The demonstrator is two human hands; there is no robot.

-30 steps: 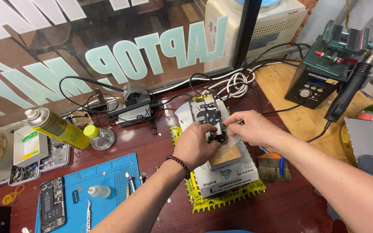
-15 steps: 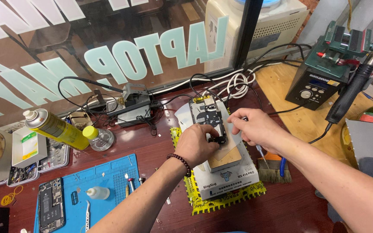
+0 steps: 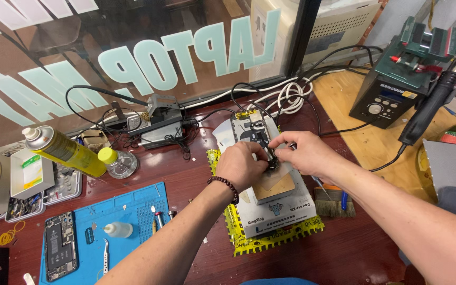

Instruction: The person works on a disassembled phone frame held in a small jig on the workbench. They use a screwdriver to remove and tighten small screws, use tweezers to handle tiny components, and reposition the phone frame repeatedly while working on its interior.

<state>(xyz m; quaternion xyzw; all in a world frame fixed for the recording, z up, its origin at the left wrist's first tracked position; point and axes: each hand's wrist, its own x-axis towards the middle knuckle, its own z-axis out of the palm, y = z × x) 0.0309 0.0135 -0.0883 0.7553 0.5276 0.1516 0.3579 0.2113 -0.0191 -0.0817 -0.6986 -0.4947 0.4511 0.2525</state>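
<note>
An opened phone (image 3: 250,129), its insides exposed, is laid on a grey heating pad (image 3: 278,203) near the middle of the dark red workbench (image 3: 186,174), with a yellow toothed mat (image 3: 270,243) beneath the pad. The phone's lower end is covered by the left hand (image 3: 243,166), whose fingers are curled down onto it. The right hand (image 3: 304,154) is pinched just beside it at the phone's right edge; whether anything is held between its fingertips cannot be told. A small brush (image 3: 336,200) is seen right of the pad. Further left, a blue work mat (image 3: 127,211) carries a second opened phone (image 3: 59,252), and a yellow spray can (image 3: 64,150) lies tilted behind.
</note>
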